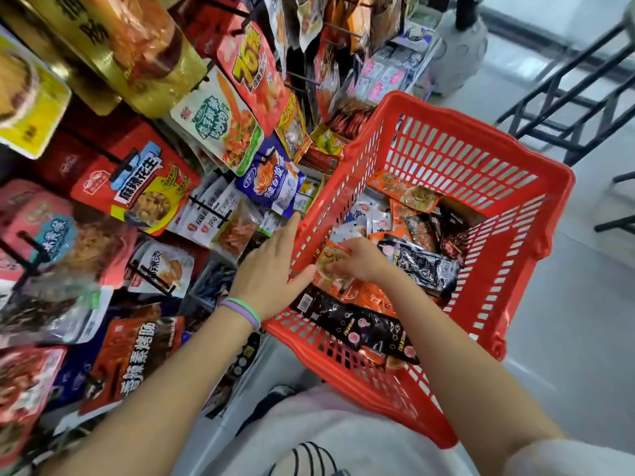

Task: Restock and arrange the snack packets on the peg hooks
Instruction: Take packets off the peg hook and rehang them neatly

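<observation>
Bright even light, wide-angle bending at edges, blurred left side

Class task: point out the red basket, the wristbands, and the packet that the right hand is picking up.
red basket (536, 242): head view, far right rim.
wristbands (242, 310): head view, bands on left wrist.
orange packet (326, 261): head view, printed face beside right hand (360, 259) fingers.

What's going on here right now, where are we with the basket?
A person is restocking a peg-hook rack of snack packets from a red basket held beside it. The right hand is down inside the basket, fingers closing on a small orange packet on top of the pile. The left hand lies open against the basket's near wall, fingers straight. The basket still holds plenty of stock, including long black packets. The hooks on the left already look crowded.
</observation>
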Demonstrator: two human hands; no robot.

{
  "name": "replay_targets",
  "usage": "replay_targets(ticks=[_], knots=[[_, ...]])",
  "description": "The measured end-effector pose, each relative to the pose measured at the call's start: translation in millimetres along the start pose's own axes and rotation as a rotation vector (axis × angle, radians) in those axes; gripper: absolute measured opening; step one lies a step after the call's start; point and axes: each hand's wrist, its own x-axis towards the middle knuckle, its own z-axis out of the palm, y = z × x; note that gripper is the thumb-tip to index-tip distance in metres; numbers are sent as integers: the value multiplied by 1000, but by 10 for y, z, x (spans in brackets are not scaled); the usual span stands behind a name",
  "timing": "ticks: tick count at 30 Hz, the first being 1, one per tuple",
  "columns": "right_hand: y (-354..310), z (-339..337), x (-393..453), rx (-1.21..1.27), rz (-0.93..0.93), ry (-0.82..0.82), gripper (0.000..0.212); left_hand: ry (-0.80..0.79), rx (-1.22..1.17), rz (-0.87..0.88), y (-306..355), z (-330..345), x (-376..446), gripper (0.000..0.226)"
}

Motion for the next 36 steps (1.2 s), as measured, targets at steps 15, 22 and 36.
replay_targets(ticks=[15, 22, 36], knots=[[578, -707, -497, -508, 316, 169, 97, 70, 159, 13, 71, 59, -96, 91], [537, -297, -506, -650, 233, 94, 97, 66, 142, 22, 108, 38, -116, 86], [184, -330, -637, 85, 161, 350, 63, 54, 40, -34, 95, 113, -477, 75]])
